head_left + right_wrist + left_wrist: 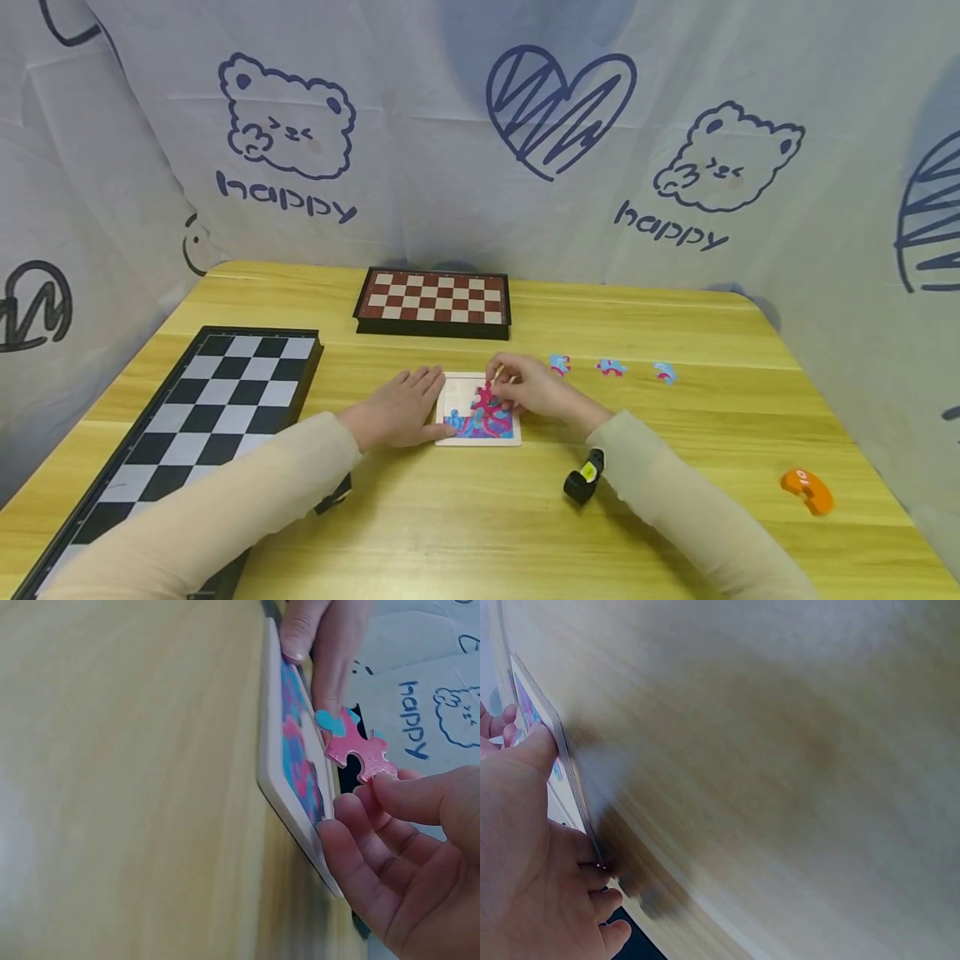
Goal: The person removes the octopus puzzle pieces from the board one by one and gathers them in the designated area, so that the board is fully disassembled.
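Observation:
A small square puzzle tray (478, 442) with a pale frame lies on the table, its lower part filled with blue, purple and pink pieces. My right hand (527, 385) pinches a pink and blue puzzle piece (351, 742) between thumb and fingertips, tilted above the tray in the right wrist view. Its lower fingers are right at the tray's edge. My left hand (397, 410) rests at the tray's left side, fingers extended. The left thumb (540, 746) presses on the frame near the lower left corner.
Several loose items surround the tray: three puzzle pieces (612, 367) to the right, an orange curved piece marked 10 (810, 492) farther right. A black-and-white chessboard (217, 400) lies at the left, a brown-and-white one (435, 298) behind. A printed cloth (420, 167) hangs at the back.

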Demonstrator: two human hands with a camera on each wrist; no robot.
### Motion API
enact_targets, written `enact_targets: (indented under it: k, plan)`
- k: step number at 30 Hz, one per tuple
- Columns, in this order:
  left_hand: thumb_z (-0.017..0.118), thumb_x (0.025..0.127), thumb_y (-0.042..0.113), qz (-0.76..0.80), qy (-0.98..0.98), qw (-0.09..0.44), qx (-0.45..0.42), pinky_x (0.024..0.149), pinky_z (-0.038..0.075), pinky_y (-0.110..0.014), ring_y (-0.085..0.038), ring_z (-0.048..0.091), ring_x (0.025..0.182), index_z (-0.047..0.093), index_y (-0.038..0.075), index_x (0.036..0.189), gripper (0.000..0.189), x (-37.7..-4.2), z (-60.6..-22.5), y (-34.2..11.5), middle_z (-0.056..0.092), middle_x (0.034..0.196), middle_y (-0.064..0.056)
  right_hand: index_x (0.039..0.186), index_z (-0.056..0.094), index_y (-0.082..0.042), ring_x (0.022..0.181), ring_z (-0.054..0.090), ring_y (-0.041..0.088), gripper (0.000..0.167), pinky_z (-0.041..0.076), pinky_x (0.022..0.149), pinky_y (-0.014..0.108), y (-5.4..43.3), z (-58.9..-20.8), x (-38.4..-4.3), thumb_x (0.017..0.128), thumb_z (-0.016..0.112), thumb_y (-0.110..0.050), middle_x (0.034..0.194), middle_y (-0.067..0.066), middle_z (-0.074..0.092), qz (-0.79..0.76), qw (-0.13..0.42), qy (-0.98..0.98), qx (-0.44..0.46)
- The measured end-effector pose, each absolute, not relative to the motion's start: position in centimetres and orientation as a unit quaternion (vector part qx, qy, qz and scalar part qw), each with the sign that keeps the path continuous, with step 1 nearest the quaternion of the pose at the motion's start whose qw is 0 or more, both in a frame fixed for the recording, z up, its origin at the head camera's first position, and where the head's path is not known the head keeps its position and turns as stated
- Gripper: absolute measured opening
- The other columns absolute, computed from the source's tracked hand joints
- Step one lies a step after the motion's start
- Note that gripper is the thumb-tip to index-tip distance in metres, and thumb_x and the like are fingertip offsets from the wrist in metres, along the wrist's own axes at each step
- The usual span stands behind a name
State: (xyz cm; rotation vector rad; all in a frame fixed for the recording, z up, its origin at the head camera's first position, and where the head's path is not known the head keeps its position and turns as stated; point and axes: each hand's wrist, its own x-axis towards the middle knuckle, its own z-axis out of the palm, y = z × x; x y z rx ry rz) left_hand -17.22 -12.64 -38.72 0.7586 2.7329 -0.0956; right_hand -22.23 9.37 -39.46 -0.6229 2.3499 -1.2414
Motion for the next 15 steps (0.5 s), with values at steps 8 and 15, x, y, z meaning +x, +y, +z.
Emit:
enact_targets:
  k: [8, 15]
  plan:
    - [0.037, 0.091, 0.059, -0.029, 0.951, 0.152, 0.269, 0.108, 0.016, -0.045, -0.032, 0.015, 0.136, 0.019, -0.004, 0.144, 0.084, -17.1, -38.6, -12.7, 0.017, 0.150, -0.018, 0.098, 0.058, -0.003, 0.063, 0.055, 0.021, 0.007, 0.049, 0.054, 0.031, 12.6, -38.7, -22.6, 0.091, 0.056, -0.002, 0.079, 0.010, 0.055, -0.474, 0.198, 0.825, -0.235]
    - [0.038, 0.091, 0.059, -0.030, 0.951, 0.157, 0.266, 0.108, 0.015, -0.044, -0.032, 0.014, 0.136, 0.018, -0.004, 0.144, 0.084, -17.1, -38.5, -12.7, 0.015, 0.150, -0.018, 0.098, 0.058, -0.001, 0.064, 0.054, 0.022, 0.008, 0.049, 0.056, 0.033, 16.9, -38.1, -23.0, 0.091, 0.056, -0.002, 0.078, 0.011, 0.057, -0.467, 0.185, 0.834, -0.230]
